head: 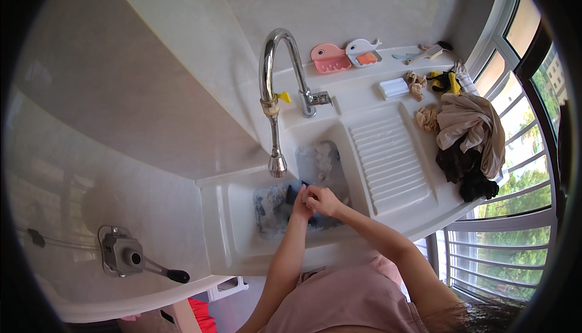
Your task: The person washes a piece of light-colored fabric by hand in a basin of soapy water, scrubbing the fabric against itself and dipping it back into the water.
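My left hand (301,206) and my right hand (323,201) meet over the white sink basin (236,224), fingers curled against each other. A dark blue wet cloth (293,193) shows just behind and beside them, and both hands appear closed on part of it. My fingers hide much of that part. Cloudy, sudsy water (334,174) fills the basin bottom, with blue fabric (268,205) soaking at the left. Above the hands hangs the chrome faucet's spray nozzle (277,165); no stream is visible from it.
Right of the basin is a ribbed washboard (386,160). Beyond it lie a beige garment (473,123), black clothing (459,164), and a white soap bar or block (393,88). Whale-shaped soap dishes (331,59) and brushes (427,54) line the back ledge. A wall-mounted crank (132,258) juts out at left.
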`<control>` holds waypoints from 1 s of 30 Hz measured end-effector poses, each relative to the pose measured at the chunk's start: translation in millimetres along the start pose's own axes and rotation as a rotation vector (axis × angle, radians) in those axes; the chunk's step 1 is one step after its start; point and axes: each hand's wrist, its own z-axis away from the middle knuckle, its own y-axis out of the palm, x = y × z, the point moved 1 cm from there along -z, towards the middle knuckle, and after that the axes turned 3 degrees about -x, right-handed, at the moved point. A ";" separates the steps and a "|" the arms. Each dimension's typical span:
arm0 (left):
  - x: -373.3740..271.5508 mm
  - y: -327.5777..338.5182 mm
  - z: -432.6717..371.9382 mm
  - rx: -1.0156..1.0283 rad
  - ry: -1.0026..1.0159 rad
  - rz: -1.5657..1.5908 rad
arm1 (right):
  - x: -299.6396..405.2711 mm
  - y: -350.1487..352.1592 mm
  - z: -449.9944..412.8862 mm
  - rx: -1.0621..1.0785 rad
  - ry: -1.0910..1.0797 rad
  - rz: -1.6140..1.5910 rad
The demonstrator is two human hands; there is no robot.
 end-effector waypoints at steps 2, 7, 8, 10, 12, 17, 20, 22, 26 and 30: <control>-7.4 -2.0 -1.2 0.191 -0.116 0.008 | 5.2 -16.3 -5.7 -0.135 -0.002 0.064; 15.3 89.3 30.2 -0.059 -0.032 0.054 | 3.5 -18.5 6.5 -0.362 -0.180 0.398; -6.2 44.4 26.5 0.353 0.125 0.011 | 61.6 1.5 20.4 -0.237 -0.283 0.409; 8.2 103.1 46.5 0.339 -0.030 0.023 | 50.2 -1.5 37.7 -0.272 -0.439 0.596; 6.6 86.8 46.1 0.504 0.039 0.111 | 60.2 4.4 30.5 -0.388 -0.486 0.590; 15.0 105.3 56.1 0.107 -0.005 -0.053 | 32.5 -37.8 -5.0 -0.623 -0.097 0.652; 9.4 106.6 58.9 0.198 0.024 0.054 | 64.5 -8.2 24.6 -0.521 -0.468 0.712; 0.6 90.3 53.7 0.468 0.019 0.052 | 79.2 0.2 29.6 -0.474 -0.555 0.709; 15.1 97.2 57.0 0.309 -0.109 -0.091 | 24.9 -30.9 -6.6 -0.575 -0.156 0.658; 12.6 84.4 58.4 0.364 0.009 -0.024 | 87.5 -4.5 30.7 -0.419 -0.371 0.796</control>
